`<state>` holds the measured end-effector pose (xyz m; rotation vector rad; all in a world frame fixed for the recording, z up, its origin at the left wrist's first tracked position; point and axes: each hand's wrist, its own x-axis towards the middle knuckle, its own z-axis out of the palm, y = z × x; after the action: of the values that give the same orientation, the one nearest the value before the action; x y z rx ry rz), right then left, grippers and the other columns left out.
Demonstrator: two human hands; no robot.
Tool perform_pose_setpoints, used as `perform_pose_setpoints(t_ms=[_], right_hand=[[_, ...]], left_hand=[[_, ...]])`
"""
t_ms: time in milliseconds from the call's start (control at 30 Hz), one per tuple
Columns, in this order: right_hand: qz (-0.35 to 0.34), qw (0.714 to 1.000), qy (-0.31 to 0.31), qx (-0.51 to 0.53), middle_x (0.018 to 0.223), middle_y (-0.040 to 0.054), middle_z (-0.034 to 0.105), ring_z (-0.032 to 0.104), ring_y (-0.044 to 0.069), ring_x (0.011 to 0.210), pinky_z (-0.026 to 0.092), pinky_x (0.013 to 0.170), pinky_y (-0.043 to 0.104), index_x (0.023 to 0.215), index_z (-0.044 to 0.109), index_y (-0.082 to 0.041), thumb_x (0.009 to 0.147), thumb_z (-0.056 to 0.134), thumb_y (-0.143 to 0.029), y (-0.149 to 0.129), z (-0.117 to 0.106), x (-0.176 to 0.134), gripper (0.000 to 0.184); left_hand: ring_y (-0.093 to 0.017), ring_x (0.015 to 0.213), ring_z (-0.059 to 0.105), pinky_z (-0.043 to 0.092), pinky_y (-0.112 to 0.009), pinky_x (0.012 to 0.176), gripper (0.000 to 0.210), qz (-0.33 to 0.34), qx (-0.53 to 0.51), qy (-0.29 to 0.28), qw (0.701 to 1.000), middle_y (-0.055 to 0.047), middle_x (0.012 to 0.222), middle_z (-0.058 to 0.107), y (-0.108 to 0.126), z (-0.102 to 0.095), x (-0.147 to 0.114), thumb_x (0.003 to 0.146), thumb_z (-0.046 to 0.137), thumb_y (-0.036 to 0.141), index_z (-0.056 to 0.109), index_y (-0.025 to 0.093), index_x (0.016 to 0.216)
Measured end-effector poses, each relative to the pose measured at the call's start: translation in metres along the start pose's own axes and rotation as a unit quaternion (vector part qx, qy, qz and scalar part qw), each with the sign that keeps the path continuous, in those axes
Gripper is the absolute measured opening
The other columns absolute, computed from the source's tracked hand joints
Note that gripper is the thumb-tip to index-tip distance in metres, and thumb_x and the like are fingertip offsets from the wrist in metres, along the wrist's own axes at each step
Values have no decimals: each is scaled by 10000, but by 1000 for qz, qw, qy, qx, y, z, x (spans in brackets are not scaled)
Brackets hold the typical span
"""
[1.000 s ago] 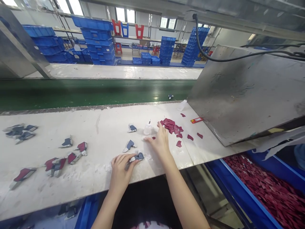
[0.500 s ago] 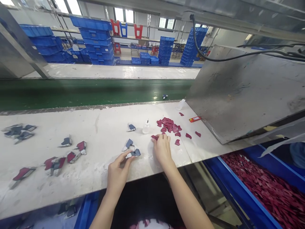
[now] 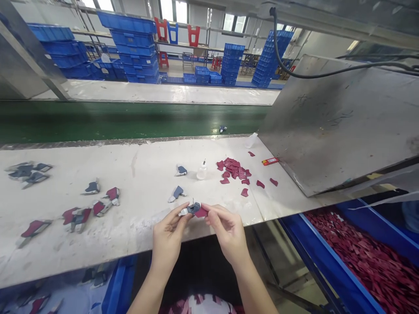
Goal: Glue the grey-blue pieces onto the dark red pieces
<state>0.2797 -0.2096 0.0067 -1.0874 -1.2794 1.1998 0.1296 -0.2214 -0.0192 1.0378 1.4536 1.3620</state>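
Note:
Between thumb and fingers, my left hand (image 3: 168,229) pinches a small dark blue and white plastic part (image 3: 190,209) above the table's front edge. My right hand (image 3: 227,229) grips a flat dark red piece (image 3: 202,212), held right up against the blue part; whether the two are joined I cannot tell. Just beyond my hands lies a similar blue and white part (image 3: 177,192), and another (image 3: 181,170) sits farther back. A small clear bottle with a thin dark tip (image 3: 202,170) stands upright beside them. To its right is a loose pile of dark red pieces (image 3: 233,168).
Several blue or red assembled parts (image 3: 77,218) lie at the left. A green conveyor belt (image 3: 131,122) runs behind the white table. A slanted metal panel (image 3: 340,126) bounds the right. Below it is a blue bin (image 3: 322,242) full of red pieces. A red packet (image 3: 270,161) lies nearby.
My right hand has come from the red pile toward my left hand, bringing a red piece up to the blue part. My left hand has shifted slightly right, still holding that part.

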Motion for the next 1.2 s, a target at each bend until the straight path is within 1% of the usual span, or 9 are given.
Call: perform_pose_setpoints(t_ms=[167, 333, 500, 600, 700, 867, 967, 1067, 1200], right_hand=[[60, 990, 115, 50, 873, 47, 778, 739, 197, 812, 602, 770, 306, 1021, 775, -227, 811, 765, -340, -6, 5, -10, 239], [77, 988, 115, 63, 802, 46, 778, 737, 183, 748, 590, 666, 250, 866, 773, -208, 794, 783, -346, -19, 10, -18, 156], [77, 989, 116, 58, 800, 48, 779, 730, 178, 725, 572, 627, 238, 868, 776, -204, 783, 793, -333, -21, 8, -21, 156], [78, 988, 117, 60, 818, 62, 787, 730, 193, 718, 587, 646, 269, 855, 786, -195, 773, 798, -333, -20, 7, -23, 161], [65, 988, 129, 54, 826, 67, 792, 733, 210, 711, 605, 657, 300, 845, 795, -196, 766, 799, -325, -19, 8, -25, 152], [22, 989, 144, 19, 799, 59, 785, 722, 210, 660, 610, 619, 317, 843, 796, -208, 784, 782, -310, -20, 9, -27, 119], [-49, 987, 146, -50, 747, 42, 758, 684, 183, 615, 584, 582, 306, 846, 789, -221, 815, 758, -265, -20, 9, -28, 62], [-156, 966, 153, -141, 686, 22, 713, 629, 154, 571, 550, 555, 294, 911, 782, -232, 836, 729, -167, -18, 10, -29, 113], [-246, 931, 159, -220, 692, 32, 695, 606, 156, 583, 529, 545, 298, 1046, 766, -230, 832, 704, -88, -14, 12, -32, 264]], left_hand=[[-236, 976, 749, 580, -302, 932, 326, 24, 22, 18, 999, -28, 1024, 790, 7, 4, -13, 791, 756, 381, 772, 251, 1090], [-232, 1010, 737, 586, -281, 918, 294, 79, 48, 25, 995, 24, 1064, 776, 13, 6, -21, 784, 762, 302, 765, 301, 1078], [-155, 744, 753, 614, -226, 780, 303, 120, 72, 24, 990, 54, 911, 800, 14, 5, -25, 790, 762, 267, 753, 327, 1087], [-93, 552, 662, 595, -187, 662, 304, 140, 90, 31, 986, 66, 782, 788, 13, 5, -27, 788, 770, 281, 753, 332, 1088], [-69, 468, 572, 560, -178, 575, 287, 153, 109, 39, 981, 61, 742, 777, 14, 6, -28, 781, 778, 305, 765, 325, 1067], [-97, 484, 615, 562, -195, 547, 253, 147, 115, 44, 981, 28, 768, 789, 20, 6, -32, 765, 779, 322, 790, 292, 1016], [-161, 630, 726, 618, -234, 650, 292, 114, 68, 37, 990, -9, 857, 802, 26, 9, -34, 750, 781, 320, 788, 247, 1033], [-213, 771, 771, 643, -280, 761, 273, 64, 10, 30, 997, -32, 942, 799, 30, 11, -35, 744, 785, 310, 797, 224, 1003], [-234, 801, 777, 651, -274, 751, 235, 19, -36, 53, 998, -35, 906, 798, 32, 13, -34, 721, 807, 294, 809, 213, 941]])
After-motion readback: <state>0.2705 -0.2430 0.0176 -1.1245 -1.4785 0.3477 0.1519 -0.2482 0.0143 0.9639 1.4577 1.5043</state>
